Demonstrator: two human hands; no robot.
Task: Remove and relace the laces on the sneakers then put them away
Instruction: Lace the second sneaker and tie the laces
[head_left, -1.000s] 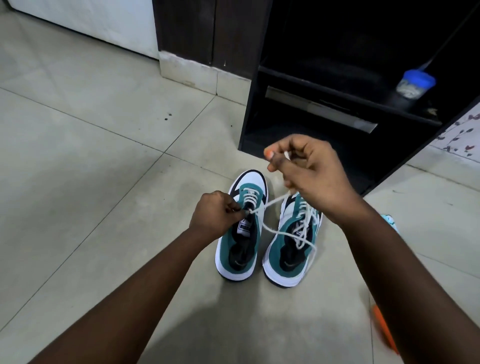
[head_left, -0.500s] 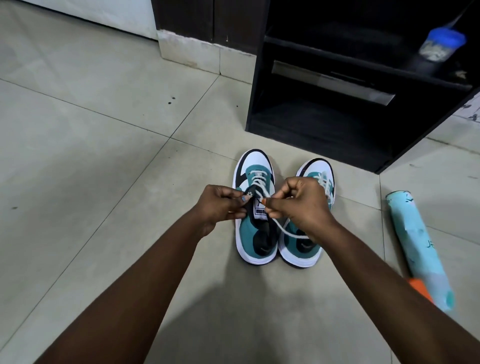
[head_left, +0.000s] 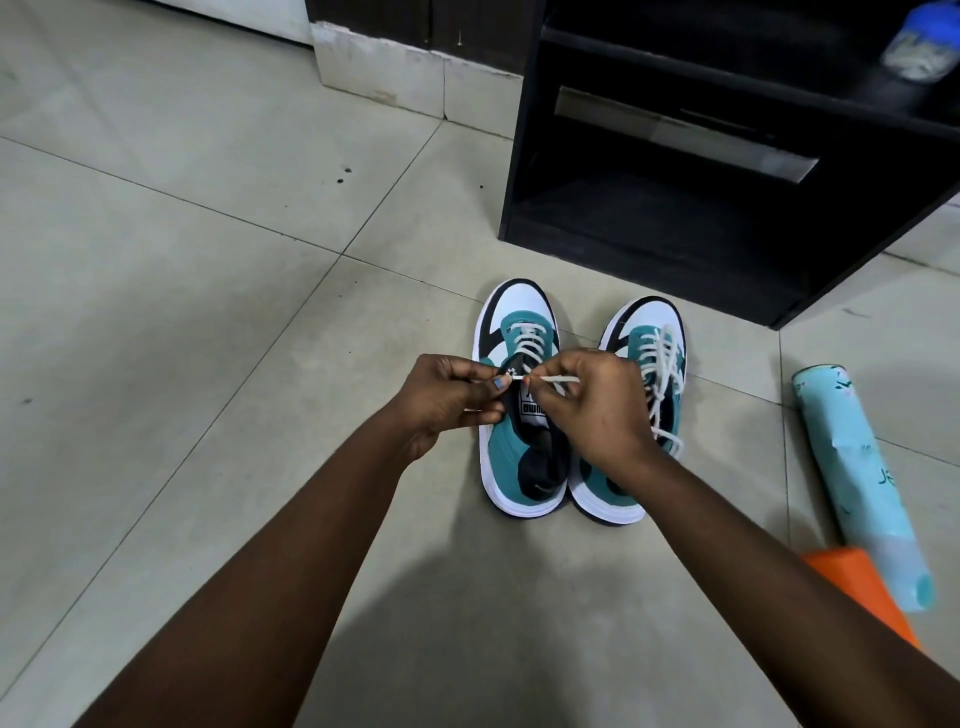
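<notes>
Centrally, the left hand (head_left: 447, 397) and the right hand (head_left: 592, 410) meet over the tongue of the left sneaker (head_left: 519, 400). The left hand's thumb and forefinger pinch at the upper eyelet edge, where a lace tip shows; the right hand's fingertips (head_left: 527, 381) pinch the white lace (head_left: 561, 379) close to that tip, apparently feeding it through an eyelet. Which eyelet is being threaded cannot be told.

On the left sneaker the lace already crosses the lower eyelets near the toe, while the rows by the tongue look open: relacing here is judged partly done, with the upper rows and any tying left. The right sneaker (head_left: 631, 410), standing just beside the left one and touching it at the heel, carries its own lace (head_left: 657, 374) through the front rows, with loose ends trailing down over its opening; whether this one is finished or only loosened cannot be told.

Both sneakers stand on the tiled floor (head_left: 208, 312), toes toward a dark open shelf unit (head_left: 675, 218) near them, a likely place for putting them away; that step is not yet begun. A light-blue cylinder (head_left: 857, 483) lies on the floor to the right, well apart from the work.
</notes>
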